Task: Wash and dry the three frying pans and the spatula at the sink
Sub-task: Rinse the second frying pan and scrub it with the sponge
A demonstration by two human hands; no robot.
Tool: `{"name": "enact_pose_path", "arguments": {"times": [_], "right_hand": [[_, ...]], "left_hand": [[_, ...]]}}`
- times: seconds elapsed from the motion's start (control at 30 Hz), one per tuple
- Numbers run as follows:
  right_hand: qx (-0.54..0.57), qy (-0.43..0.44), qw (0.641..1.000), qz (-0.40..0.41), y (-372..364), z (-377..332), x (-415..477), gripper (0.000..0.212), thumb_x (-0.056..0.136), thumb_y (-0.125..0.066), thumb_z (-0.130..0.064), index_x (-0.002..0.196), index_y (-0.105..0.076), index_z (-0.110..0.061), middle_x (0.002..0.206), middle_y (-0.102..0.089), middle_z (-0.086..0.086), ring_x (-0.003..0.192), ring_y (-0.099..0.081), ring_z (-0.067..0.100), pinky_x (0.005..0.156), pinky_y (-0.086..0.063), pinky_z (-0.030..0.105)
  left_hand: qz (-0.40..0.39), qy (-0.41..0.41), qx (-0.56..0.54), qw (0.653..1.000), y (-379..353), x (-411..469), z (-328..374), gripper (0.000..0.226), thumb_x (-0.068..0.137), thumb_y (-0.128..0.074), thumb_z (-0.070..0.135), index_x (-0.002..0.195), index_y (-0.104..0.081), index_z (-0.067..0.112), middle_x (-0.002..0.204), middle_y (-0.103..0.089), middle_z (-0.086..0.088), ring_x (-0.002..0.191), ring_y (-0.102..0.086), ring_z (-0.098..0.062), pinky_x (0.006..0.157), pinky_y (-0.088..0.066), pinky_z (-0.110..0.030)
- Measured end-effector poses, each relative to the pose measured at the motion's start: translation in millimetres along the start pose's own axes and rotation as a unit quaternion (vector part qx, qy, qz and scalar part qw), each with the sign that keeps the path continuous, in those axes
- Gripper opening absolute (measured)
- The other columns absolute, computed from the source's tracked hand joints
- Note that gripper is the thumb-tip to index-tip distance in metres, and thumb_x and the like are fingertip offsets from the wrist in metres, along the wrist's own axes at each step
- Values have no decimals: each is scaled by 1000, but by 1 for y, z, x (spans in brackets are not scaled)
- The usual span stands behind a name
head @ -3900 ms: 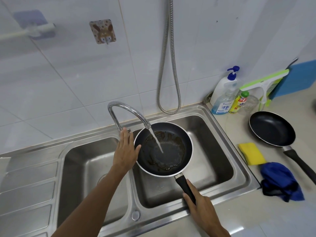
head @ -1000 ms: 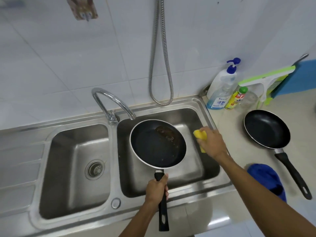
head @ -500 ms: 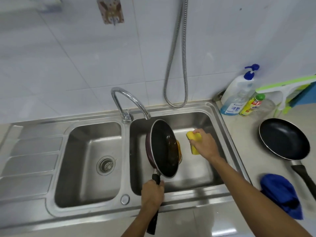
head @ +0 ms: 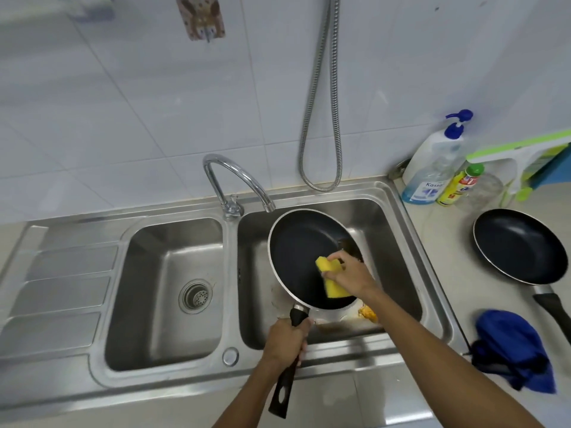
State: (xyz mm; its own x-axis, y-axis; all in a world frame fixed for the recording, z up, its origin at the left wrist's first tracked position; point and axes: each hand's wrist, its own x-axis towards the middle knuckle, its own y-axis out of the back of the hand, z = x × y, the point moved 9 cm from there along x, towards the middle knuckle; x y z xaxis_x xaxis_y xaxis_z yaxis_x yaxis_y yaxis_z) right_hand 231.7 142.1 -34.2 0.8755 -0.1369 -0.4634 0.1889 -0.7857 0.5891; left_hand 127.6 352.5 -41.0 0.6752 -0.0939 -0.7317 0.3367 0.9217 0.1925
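A black frying pan (head: pixel 296 251) with a silver rim hangs tilted over the right sink basin (head: pixel 398 239). My left hand (head: pixel 285 342) grips its black handle near the front rim of the sink. My right hand (head: pixel 349 274) presses a yellow sponge (head: pixel 332 274) against the pan's inner surface, by a brown greasy patch at its right edge. Brownish residue lies on the basin floor below the pan. A second black frying pan (head: pixel 519 245) rests on the counter to the right. No third pan or spatula shows.
The chrome tap (head: pixel 234 180) curves over the right basin with no water running. The left basin (head: pixel 167 291) has a drain strainer. Soap bottles (head: pixel 432 168), a green squeegee (head: pixel 519 156) and a blue cloth (head: pixel 513 347) sit on the right counter. A shower hose (head: pixel 321 118) hangs on the wall.
The pan has tipped back from nearly on edge to face upward. My right hand has brought the sponge from beside the pan onto its inner surface.
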Motion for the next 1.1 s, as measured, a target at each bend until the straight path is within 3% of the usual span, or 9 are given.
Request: {"name": "enact_pose_path", "arguments": {"times": [0.1,0.23,0.3,0.47,0.6,0.73,0.83,0.97,1.1], "right_hand": [[-53,82,995,-13,-33,-31,-15,31,72,-84,-37,98,-69,-30,100,-71,-5,99,-66,17,84,-51,31],[-160,239,955,71,-50,-96,-13,8,85,-75,-29,91,-73,-25,91,-65,-2,86,-60,24,72,-46,32],[-201,267,936,110,-38,-116,14,7,91,-68,-27,94,-73,-24,93,-63,-1,86,-57,26,72,-48,35],[-309,162,914,209,42,-100,60,21,94,-58,-18,112,-70,-19,112,-66,6,94,-58,35,78,-54,41],[-311,39,934,173,56,-44,23,36,88,-59,-15,124,-61,-19,121,-61,10,103,-59,41,84,-52,44],[-242,157,957,33,-21,-68,-22,34,78,-65,-9,106,-73,-27,109,-66,4,95,-66,35,83,-54,38],[-244,208,945,67,-33,-112,4,23,82,-64,-12,99,-72,-24,102,-65,2,91,-63,34,74,-53,39],[-294,151,937,117,9,-122,64,29,88,-64,-19,116,-68,-28,115,-61,6,104,-60,35,85,-53,40],[-389,61,901,184,72,-72,61,42,87,-63,-13,129,-56,-14,126,-53,14,112,-54,41,87,-51,47]], "left_hand": [[-49,9,-50,997,-5,-6,7,35,96,-67,37,73,-55,12,53,-51,-3,39,-44,-15,41,-38,-23],[-97,-18,-34,995,-8,-15,14,37,94,-68,34,69,-51,14,51,-48,-3,39,-41,-16,42,-38,-25],[-103,-26,-26,994,-8,-20,16,36,95,-68,32,70,-49,15,50,-46,-2,37,-39,-16,41,-37,-24],[-107,-45,-30,993,-3,-26,28,35,96,-66,34,72,-50,14,53,-46,-4,39,-40,-16,41,-39,-24],[-97,-55,-33,993,4,-14,34,37,94,-66,36,69,-54,12,55,-48,-10,41,-43,-18,46,-42,-26],[-74,-40,-40,996,-4,1,39,34,95,-64,27,67,-51,13,49,-49,-3,38,-43,-17,46,-39,-27],[-95,-32,-37,994,-18,-2,41,31,96,-63,27,70,-52,14,50,-50,0,38,-43,-14,44,-40,-25],[-102,-41,-16,994,-15,-12,32,35,96,-64,32,70,-50,14,51,-48,-2,39,-42,-16,44,-39,-24],[-99,-48,-23,994,6,-12,19,31,96,-66,33,76,-53,13,54,-50,-5,41,-42,-17,43,-38,-23]]}}
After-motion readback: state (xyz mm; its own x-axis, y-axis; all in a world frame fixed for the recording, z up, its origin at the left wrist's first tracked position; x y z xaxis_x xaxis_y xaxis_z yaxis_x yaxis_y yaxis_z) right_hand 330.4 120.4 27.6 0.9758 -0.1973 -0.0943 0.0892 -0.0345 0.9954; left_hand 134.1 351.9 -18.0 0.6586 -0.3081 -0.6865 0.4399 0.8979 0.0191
